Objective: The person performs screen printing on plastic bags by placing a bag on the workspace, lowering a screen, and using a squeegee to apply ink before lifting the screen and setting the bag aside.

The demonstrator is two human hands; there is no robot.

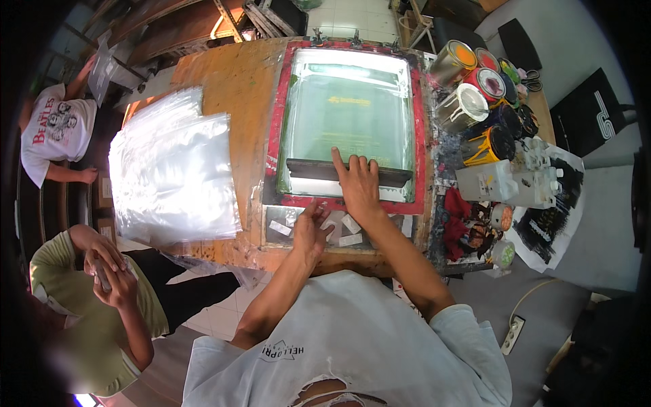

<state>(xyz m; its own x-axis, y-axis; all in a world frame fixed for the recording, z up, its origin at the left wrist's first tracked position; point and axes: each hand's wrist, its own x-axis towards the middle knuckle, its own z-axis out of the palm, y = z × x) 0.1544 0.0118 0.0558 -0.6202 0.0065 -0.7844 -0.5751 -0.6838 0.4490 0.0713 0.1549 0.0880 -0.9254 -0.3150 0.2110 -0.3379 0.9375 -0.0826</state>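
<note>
A screen-printing frame (273,146) with red edges and pale green mesh lies on the wooden table before me. Across the near part of the mesh stands a long dark squeegee (308,169). My right hand (359,183) grips it right of its middle, the index finger stretched over it toward the mesh. At the frame's near edge is my left hand (313,232), its fingers loosely bent and its thumb apart. Its fingertips reach the red edge; nothing shows in its grasp. Beneath my hands, small pale pieces (350,224) lie on a grey surface.
A stack of clear plastic bags (173,176) covers the table's left side. Ink cans (456,61) and a cloudy plastic jug (487,182) crowd the right. Metal clamps (356,37) sit at the frame's far edge. Two people, one holding a small object (103,277), stand at left.
</note>
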